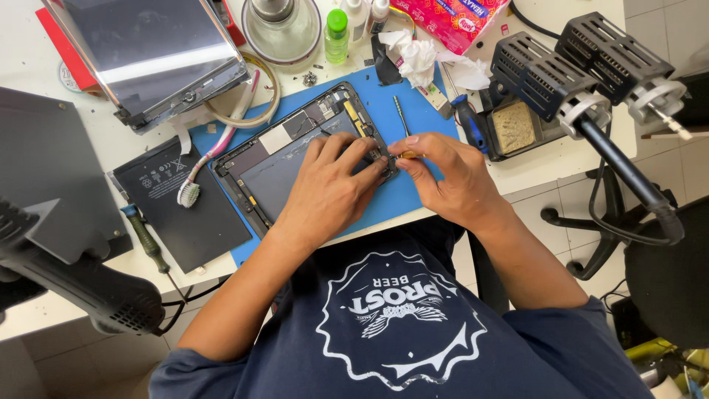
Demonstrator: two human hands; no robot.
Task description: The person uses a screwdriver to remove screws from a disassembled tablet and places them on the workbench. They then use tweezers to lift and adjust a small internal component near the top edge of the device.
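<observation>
An opened tablet body (pixel 295 144) with its circuit boards exposed lies on a blue work mat (pixel 399 196). My left hand (pixel 332 192) rests flat on the tablet's lower right part, fingers spread and pressing it down. My right hand (pixel 447 177) pinches a small tool with a yellowish handle (pixel 407 154) at the tablet's right edge, its tip hidden between my fingers. A thin metal pick (pixel 399 112) lies on the mat just above my right hand.
A removed screen panel (pixel 151 55) and black battery pack (pixel 185 203) lie to the left, with a toothbrush (pixel 193 185), green screwdriver (pixel 148 244) and heat gun (pixel 88 284). Bottles (pixel 337 33), tissues (pixel 413 55) and black tool stands (pixel 561 66) crowd the top and right.
</observation>
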